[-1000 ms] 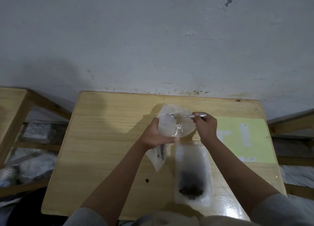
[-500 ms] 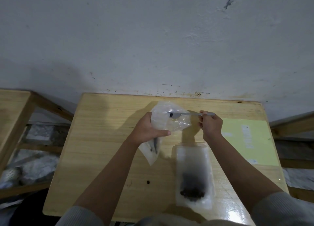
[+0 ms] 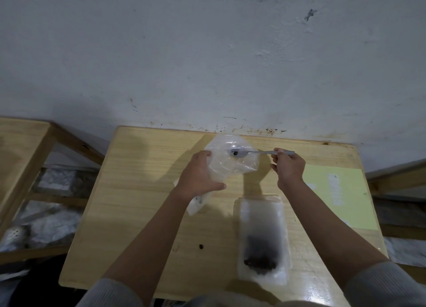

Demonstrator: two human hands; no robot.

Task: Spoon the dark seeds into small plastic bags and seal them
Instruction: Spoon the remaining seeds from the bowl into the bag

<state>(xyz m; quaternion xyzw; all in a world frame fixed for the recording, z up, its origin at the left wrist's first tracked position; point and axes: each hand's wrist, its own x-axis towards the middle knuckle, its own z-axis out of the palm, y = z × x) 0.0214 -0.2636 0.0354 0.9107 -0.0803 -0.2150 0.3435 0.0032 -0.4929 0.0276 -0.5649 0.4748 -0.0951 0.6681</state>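
Note:
My left hand (image 3: 198,178) grips a small clear plastic bag (image 3: 232,166) around its middle, mouth spread open toward the wall. A few dark seeds sit in the bag's lower end below my palm. My right hand (image 3: 288,168) pinches the handle of a metal spoon (image 3: 260,153). The spoon's bowl reaches inside the bag's mouth and carries a dark seed or two. A larger clear bag (image 3: 261,219) lies flat on the table near me, with a heap of dark seeds (image 3: 260,258) at its near end.
The wooden table (image 3: 138,203) stands against a white wall. A yellow paper sheet (image 3: 338,196) lies at its right side. One loose seed (image 3: 201,246) rests on the tabletop. Another wooden table (image 3: 20,145) stands to the left, with crumpled bags on the floor between.
My right hand has drawn to the right and the spoon now lies flatter across the bag's mouth. My left hand and the bag shifted slightly left and away from me.

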